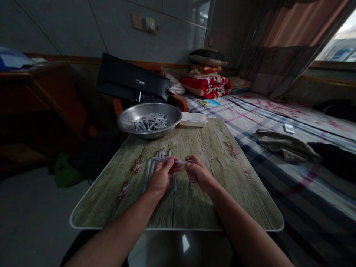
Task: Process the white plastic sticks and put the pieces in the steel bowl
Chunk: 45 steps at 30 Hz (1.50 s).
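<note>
Table [194, 142] bears a steel bowl [124, 124] of pale sticks [151, 122].

The far bowl [128, 128] is shiny, faintly brushed steel, and the tray [193, 119] beside it is smooth white plastic. The near tabletop [191, 144] is smooth laminate printed like rough, weathered wood. The bedsheet [280, 189] on the right is woven cloth. The slim tubes [147, 174] look smooth, their material unclear.
</note>
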### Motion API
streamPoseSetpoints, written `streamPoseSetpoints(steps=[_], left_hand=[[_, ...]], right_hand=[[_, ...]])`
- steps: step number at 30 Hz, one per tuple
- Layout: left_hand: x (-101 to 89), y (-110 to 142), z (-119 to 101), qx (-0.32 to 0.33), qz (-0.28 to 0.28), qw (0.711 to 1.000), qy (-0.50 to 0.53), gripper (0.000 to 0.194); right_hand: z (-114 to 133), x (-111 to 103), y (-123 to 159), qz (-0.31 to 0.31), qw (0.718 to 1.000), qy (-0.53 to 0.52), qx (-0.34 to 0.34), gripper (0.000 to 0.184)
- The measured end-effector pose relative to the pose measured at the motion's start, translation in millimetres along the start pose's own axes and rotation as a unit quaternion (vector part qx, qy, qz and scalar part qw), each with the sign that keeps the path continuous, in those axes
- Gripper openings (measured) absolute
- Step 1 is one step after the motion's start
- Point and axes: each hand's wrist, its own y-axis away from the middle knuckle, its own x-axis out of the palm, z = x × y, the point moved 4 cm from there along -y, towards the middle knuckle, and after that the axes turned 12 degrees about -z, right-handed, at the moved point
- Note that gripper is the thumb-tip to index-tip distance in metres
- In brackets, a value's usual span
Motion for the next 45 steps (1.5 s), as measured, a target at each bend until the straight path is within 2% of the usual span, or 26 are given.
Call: streamPoseSetpoints(steps=[6,13,18,21,23,26,30,35,38,42,45], left_hand=[[0.0,1,0,0.008,0.008,1.0,-0.007,0.038],[-5.7,-5,2,0.004,-0.036,0.999,0.031,0.036],[-9.3,-8,1,0.015,-0.059,0.997,0.047,0.035],[-11.8,-8,0,0.024,-0.071,0.996,0.043,0.035],[-12.2,-7,0,0.031,-0.07,0.997,0.032,0.035],[-10.0,-4,0,0.047,-0.051,0.998,0.006,0.034],[-7.3,-2,-2,0.077,-0.032,0.996,-0.011,0.031],[-14.1,-8,-11,0.092,-0.087,0.987,0.101,0.025],[-19.7,-15,-14,0.053,-0.122,0.977,0.164,0.018],[-26.7,-23,-12,-0.018,-0.177,0.966,0.189,0.011],[-26.2,-26,-11,-0.041,-0.174,0.966,0.187,0.002]], right_hand=[[-3,-2,-2,-0.015,0.998,0.064,0.002,0.046],[3,0,-1,-0.02,1.0,-0.02,-0.01,0.025],[4,-5,-2,-0.024,0.996,-0.081,0.036,0.025],[5,-4,-1,0.003,0.993,-0.098,0.069,0.028],[4,-2,0,0.018,0.992,-0.089,0.089,0.028],[1,1,2,0.027,0.996,-0.028,0.084,0.022],[-6,5,4,0.075,0.993,0.042,0.081,0.032],[-7,0,5,0.117,0.987,0.073,0.085,0.024],[-8,-2,9,0.194,0.97,0.097,0.113,0.015],[-12,-3,17,0.297,0.935,0.123,0.153,0.008],[-9,-1,20,0.316,0.934,0.067,0.155,0.012]])
